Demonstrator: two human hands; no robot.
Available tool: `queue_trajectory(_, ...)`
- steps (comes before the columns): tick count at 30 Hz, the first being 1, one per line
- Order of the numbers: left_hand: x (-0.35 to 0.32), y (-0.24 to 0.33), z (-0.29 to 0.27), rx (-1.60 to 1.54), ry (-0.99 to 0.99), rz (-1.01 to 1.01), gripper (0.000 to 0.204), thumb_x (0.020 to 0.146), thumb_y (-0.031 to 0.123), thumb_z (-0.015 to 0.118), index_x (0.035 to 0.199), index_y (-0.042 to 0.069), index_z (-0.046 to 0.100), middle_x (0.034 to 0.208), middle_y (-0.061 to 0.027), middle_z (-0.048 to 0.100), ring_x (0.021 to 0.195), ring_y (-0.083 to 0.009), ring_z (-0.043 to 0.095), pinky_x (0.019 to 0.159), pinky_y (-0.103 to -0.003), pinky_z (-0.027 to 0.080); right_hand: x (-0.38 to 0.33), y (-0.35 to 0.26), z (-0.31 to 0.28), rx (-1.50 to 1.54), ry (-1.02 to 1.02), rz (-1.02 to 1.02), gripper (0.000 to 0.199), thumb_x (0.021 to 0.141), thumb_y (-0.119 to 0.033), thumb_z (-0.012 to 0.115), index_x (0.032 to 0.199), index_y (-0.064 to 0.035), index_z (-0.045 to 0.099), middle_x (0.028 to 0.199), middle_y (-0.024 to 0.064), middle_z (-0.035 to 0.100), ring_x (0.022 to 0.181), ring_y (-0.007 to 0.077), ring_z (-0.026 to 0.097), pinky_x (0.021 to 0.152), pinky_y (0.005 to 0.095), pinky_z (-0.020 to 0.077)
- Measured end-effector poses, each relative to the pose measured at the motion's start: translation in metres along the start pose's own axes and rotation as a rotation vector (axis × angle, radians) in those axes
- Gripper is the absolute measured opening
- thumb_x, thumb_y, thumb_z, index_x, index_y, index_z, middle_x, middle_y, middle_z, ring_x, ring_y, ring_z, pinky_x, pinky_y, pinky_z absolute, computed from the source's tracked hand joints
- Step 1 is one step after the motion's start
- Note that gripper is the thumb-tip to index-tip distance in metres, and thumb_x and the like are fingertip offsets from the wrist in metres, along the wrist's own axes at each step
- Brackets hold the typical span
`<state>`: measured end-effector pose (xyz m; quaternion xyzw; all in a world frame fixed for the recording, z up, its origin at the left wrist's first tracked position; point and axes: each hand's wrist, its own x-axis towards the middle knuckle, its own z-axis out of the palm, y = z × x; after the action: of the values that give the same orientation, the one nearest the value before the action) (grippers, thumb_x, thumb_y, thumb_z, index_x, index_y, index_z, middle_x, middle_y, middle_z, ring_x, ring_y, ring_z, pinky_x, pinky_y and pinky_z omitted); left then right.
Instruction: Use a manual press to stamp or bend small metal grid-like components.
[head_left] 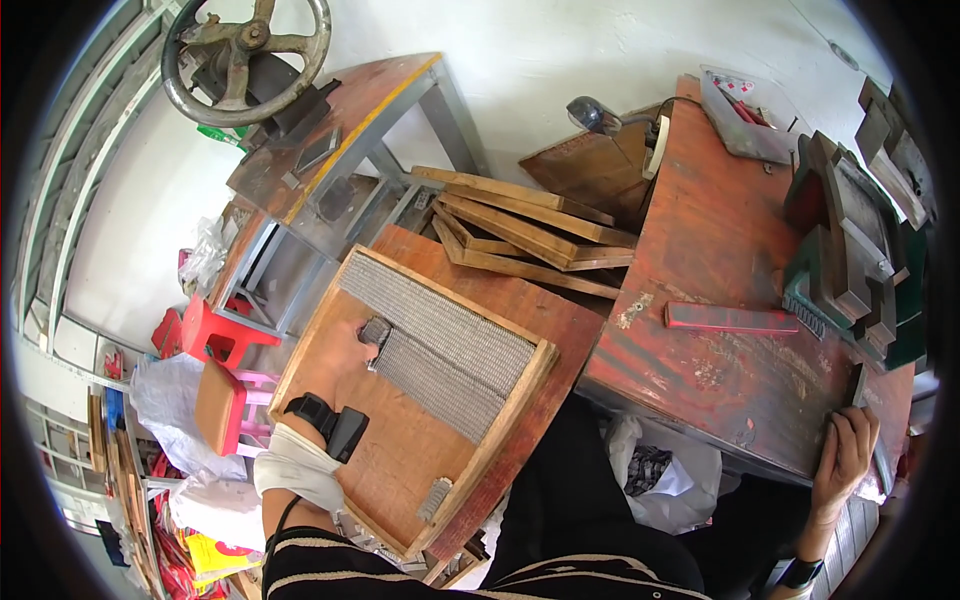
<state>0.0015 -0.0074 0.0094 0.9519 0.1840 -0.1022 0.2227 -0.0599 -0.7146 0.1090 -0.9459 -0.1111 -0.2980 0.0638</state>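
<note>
My left hand (350,348) reaches over a shallow wooden tray (545,370) and is closed around a small dark grey block, perhaps a stack of metal pieces (377,331). The block is at the edge of closely packed rows of small grey metal pieces (450,345), which cover the far and right part of the tray. A short separate row of similar pieces (435,498) lies near its lower right corner. My right hand (848,450) rests at the front edge of the red-brown workbench, fingers bent and holding nothing visible. A dark upright bar (857,383) stands just beyond its fingertips.
On the workbench (690,255) lie a red bar (732,318) and a brush (803,314), beside a green and grey machine (850,250). A clear plastic bin (750,115) sits at the back. Empty wooden frames (530,225) are stacked behind the tray. A pink stool (228,405) stands left.
</note>
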Motion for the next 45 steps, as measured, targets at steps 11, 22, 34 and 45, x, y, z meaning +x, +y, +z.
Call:
queue_trajectory(11, 0.002, 0.002, 0.006, -0.211, 0.141, -0.039, 0.038, 0.076, 0.024, 0.074, 0.103, -0.002, 0.071, 0.083, -0.0117, 0.07, 0.073, -0.0208, 0.066, 0.068, -0.035, 0.052, 0.008, -0.011, -0.015, -0.01, 0.016, 0.027, 0.015, 0.075, 0.005, 0.066, 0.09, 0.0028, 0.066, 0.097, 0.0164, 0.062, 0.098, 0.0371, 0.057, 0.087, 0.0444, 0.046)
queue_trajectory(22, -0.105, 0.325, -0.036, -0.395, -0.211, 0.692, 0.045, 0.068, 0.012, 0.081, 0.108, -0.002, 0.068, 0.096, -0.0074, 0.07, 0.083, -0.0153, 0.067, 0.078, -0.03, 0.055, 0.028, -0.019, -0.018, 0.244, 0.128, -0.085, 0.027, 0.064, 0.0, 0.078, 0.089, -0.0049, 0.07, 0.097, 0.0102, 0.063, 0.092, 0.0336, 0.057, 0.077, 0.042, 0.05)
queue_trajectory(34, -0.149, 0.451, 0.083, -0.086, -0.243, 1.256, 0.052, 0.074, 0.015, 0.077, 0.117, -0.005, 0.056, 0.117, -0.0226, 0.058, 0.114, -0.0403, 0.052, 0.099, -0.046, 0.043, 0.05, -0.025, 0.004, 0.672, -0.332, 0.015, 0.085, 0.072, -0.013, 0.08, 0.144, 0.0014, 0.037, 0.139, 0.0271, 0.046, 0.129, 0.0475, 0.043, 0.109, 0.0487, 0.0387)
queue_trajectory(45, -0.141, 0.439, 0.102, -0.236, -0.13, 1.411, 0.073, 0.075, 0.009, 0.076, 0.138, -0.003, 0.04, 0.129, -0.025, 0.046, 0.123, -0.0445, 0.043, 0.106, -0.05, 0.038, 0.048, -0.049, 0.004, 0.194, -0.475, -0.037, 0.106, 0.074, -0.056, 0.073, 0.146, 0.0085, 0.03, 0.151, 0.0253, 0.032, 0.145, 0.0454, 0.021, 0.115, 0.0579, 0.023)
